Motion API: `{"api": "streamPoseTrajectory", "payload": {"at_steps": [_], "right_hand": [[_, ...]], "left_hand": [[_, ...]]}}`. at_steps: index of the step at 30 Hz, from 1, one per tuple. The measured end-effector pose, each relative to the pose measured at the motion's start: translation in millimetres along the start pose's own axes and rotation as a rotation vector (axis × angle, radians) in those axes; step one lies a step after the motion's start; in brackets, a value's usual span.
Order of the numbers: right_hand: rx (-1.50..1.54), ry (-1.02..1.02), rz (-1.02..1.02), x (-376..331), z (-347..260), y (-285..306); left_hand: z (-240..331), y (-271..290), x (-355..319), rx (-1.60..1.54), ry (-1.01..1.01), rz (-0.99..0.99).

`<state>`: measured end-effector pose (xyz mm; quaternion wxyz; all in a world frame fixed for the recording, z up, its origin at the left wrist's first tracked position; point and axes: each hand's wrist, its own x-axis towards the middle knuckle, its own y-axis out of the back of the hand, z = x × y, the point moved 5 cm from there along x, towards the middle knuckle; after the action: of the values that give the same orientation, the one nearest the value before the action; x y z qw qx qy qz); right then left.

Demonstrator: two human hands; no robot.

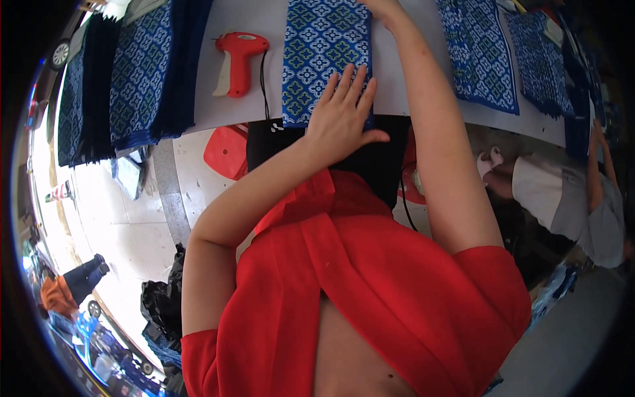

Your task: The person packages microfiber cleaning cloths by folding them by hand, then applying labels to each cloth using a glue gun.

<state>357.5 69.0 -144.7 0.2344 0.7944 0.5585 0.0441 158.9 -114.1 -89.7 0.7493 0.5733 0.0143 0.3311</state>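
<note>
A folded blue cloth (324,46) with a white and green lattice pattern lies on the pale table in front of me. My left hand (340,119) rests flat across its near end, fingers spread and thumb out to the right. At the cloth's far right edge is my right hand (383,9); the top of the picture cuts off most of its fingers, so their grip is hidden. To the left of the cloth lies a red and white tagging gun (243,63), with a thin black cord hanging beside it. Neither hand touches the gun.
Stacks of similar folded cloths lie at the left (142,73) and right (479,56), overhanging the table's edge (397,112). A red stool (225,153) stands below. A black plastic bag (162,304) is on the floor. Another person (595,218) stands at the right.
</note>
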Motion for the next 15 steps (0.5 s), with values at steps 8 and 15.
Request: {"api": "streamPoseTrajectory", "payload": {"at_steps": [8, 15], "right_hand": [[-0.101, 0.088, 0.125, 1.0, 0.9, 4.3], [0.013, 0.050, 0.134, -1.2, 8.6, -1.4]], "left_hand": [[7.8, -23.6, -22.2, 0.101, -0.095, -0.083], [6.9, -19.0, -23.9, 0.116, -0.123, -0.036]]}}
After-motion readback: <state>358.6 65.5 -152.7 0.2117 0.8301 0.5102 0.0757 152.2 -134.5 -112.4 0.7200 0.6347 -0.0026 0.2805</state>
